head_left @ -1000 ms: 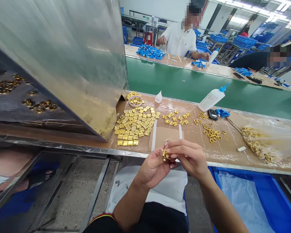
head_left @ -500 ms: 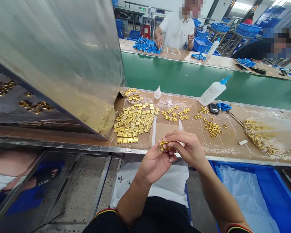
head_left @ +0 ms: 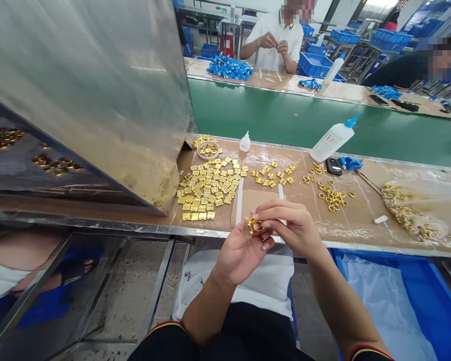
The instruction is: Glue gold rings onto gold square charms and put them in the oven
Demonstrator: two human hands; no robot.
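My left hand (head_left: 240, 250) and my right hand (head_left: 291, 228) meet at the near edge of the workbench (head_left: 143, 218), both pinched on one small gold piece (head_left: 254, 225). Beyond my hands lies a flat cardboard pad (head_left: 253, 200) with two white strips. Left of it sits a dense patch of gold square plates (head_left: 206, 188). A smaller scatter of gold pieces (head_left: 272, 175) lies behind the pad, and loose gold rings (head_left: 332, 196) lie to the right.
A big slanted metal hood (head_left: 90, 95) fills the left. A white glue bottle with a blue tip (head_left: 332, 139), a small dropper bottle (head_left: 244, 142), a round dish of gold parts (head_left: 208, 149) and a plastic bag of rings (head_left: 417, 210) stand on the bench. A green conveyor belt (head_left: 285, 120) runs behind. People work opposite. A blue bin (head_left: 417, 301) sits below right.
My hands have stayed together on the gold piece, rising slightly toward the bench edge as the view tilted. The person opposite brought both hands together at the chest.
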